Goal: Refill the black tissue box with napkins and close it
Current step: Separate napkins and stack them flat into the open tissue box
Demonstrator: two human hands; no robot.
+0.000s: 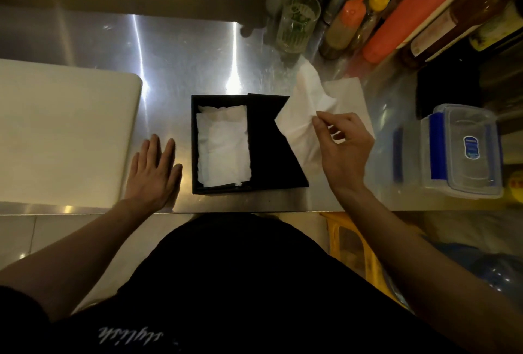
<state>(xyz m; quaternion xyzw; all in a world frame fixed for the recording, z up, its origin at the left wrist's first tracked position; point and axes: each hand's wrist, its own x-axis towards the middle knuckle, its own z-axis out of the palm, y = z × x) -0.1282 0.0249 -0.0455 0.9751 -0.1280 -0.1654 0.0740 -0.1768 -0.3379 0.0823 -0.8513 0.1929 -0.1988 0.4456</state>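
The black tissue box (pixel 195 144) stands open on the steel counter, with white napkins (pixel 223 147) lying flat inside it. Its black lid (pixel 271 144) is swung open to the right and stands tilted. Just right of the lid, my right hand (pixel 342 147) pinches a crumpled white napkin (pixel 300 110) between thumb and fingers, lifting it off more white napkins (pixel 348 93) lying on the counter. My left hand (pixel 152 172) rests flat on the counter to the left of the box, fingers spread, holding nothing.
A white cutting board (pixel 62 132) fills the left of the counter. At the back right stand a glass (pixel 297 22), squeeze bottles (pixel 348 22) and sauce bottles (pixel 418 13). A clear plastic container with blue clips (pixel 461 149) sits at the right. The counter edge (pixel 254 209) runs close to my body.
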